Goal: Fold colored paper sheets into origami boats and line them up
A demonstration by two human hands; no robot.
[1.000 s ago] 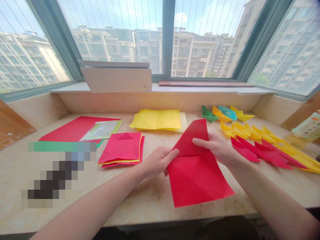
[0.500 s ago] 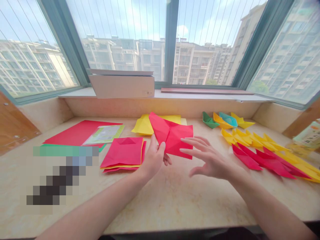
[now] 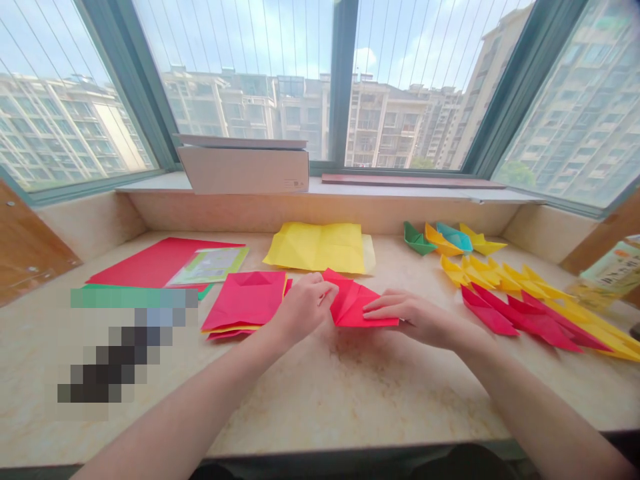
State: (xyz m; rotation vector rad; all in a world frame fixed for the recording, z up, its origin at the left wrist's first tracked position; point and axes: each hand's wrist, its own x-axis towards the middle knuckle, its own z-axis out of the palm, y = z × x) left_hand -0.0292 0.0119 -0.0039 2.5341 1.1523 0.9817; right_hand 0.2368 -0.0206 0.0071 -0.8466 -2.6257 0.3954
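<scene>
Between my two hands is a folded sheet of red paper (image 3: 357, 303), creased and partly raised, low over the countertop. My left hand (image 3: 310, 300) is closed, pinching the paper's left side between thumb and fingers. On the right side, my right hand (image 3: 420, 315) grips the paper's edge, fingers lying over the top; its thumb is mostly hidden. Just left of my left hand lies a stack of folded red and yellow paper (image 3: 245, 300). Behind the red paper, a creased yellow sheet (image 3: 317, 247) rests on the counter.
Several yellow paper boats (image 3: 505, 280) and red paper boats (image 3: 540, 323) stand at the right, with green (image 3: 417, 240) and blue (image 3: 455, 237) ones behind. Red sheets (image 3: 150, 260) and a clear packet (image 3: 210, 265) lie left. A white box (image 3: 245, 167) sits on the sill.
The red paper has come down toward the counter, uncovering the yellow sheet behind. My right hand, spread before, has closed on its right edge; my left hand now pinches its left side.
</scene>
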